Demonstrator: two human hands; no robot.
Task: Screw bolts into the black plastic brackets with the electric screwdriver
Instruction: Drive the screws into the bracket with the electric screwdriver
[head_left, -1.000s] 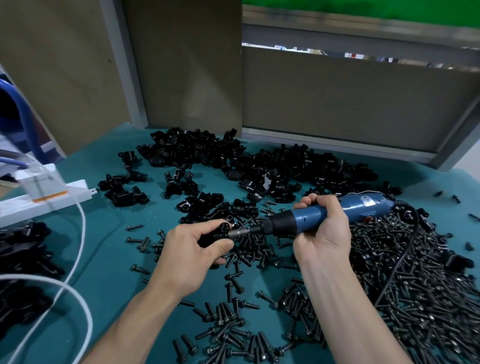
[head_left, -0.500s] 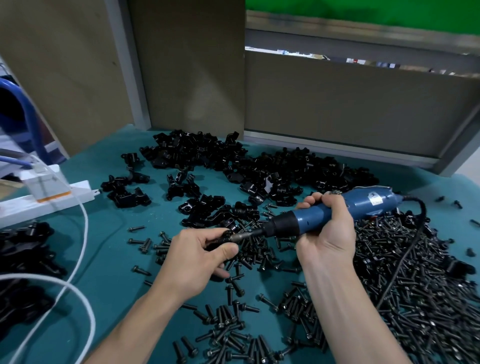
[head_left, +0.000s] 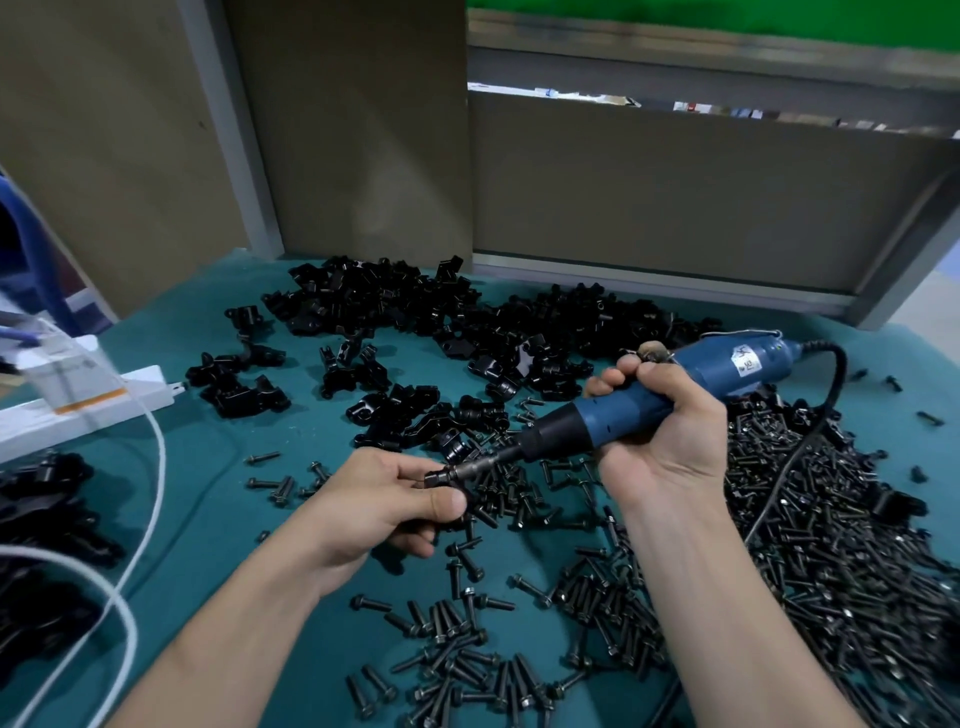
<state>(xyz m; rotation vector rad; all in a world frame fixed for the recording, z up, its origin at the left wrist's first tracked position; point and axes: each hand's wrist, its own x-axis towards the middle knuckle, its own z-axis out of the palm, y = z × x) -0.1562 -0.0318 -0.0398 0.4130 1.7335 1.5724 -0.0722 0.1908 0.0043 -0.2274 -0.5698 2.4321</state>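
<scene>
We look down on a teal-green desk (head_left: 208, 519) strewn with glossy black brackets (head_left: 374, 301) and dark, grey-black bolts (head_left: 831, 571). Our screwdriver (head_left: 623, 415) is blue with a black nose and a small white label, and its cord (head_left: 840, 374) is black. At the left we see a white cable (head_left: 156, 467) and a white power strip (head_left: 104, 410) with an orange stripe. Behind stand dull brown panels (head_left: 675, 197) in grey frames (head_left: 228, 130), under a bright green band (head_left: 727, 21).

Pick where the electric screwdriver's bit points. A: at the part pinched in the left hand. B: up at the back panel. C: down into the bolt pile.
A: the electric screwdriver, gripped by the right hand, has its bit against the black part pinched in the left hand.
</scene>
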